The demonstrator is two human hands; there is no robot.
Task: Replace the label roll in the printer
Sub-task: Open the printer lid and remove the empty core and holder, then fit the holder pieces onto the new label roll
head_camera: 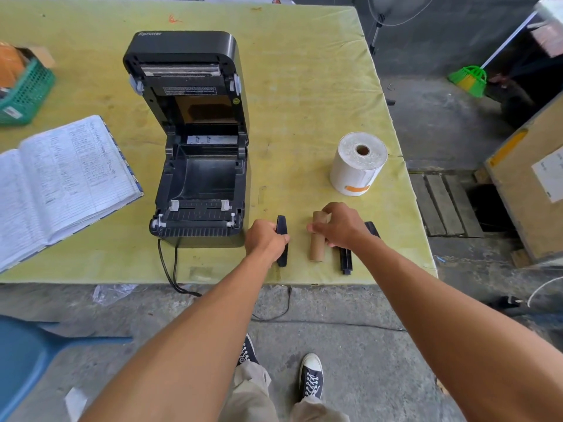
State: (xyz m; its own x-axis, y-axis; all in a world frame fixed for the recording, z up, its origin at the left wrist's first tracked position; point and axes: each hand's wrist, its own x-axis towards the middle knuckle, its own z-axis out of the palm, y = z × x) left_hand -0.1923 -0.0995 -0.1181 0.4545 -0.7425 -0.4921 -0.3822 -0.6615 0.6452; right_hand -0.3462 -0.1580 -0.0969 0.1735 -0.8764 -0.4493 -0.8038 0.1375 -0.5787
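Observation:
The black label printer (198,166) stands on the yellow-green table (304,86) with its lid tipped up and its roll bay bare. To its right, a full white label roll (358,164) stands on end. Near the front edge lies an empty brown cardboard core (317,243). My right hand (341,226) rests on the core's upper end and on a black spindle piece (346,260) beside it. My left hand (265,240) grips a black roll-holder plate (282,239) lying between the printer and the core.
An open ledger (61,181) lies left of the printer, with a green basket (26,92) behind it. The printer's cable (170,275) hangs over the front edge. A blue chair (27,357) stands at lower left, a wooden crate (530,184) at right.

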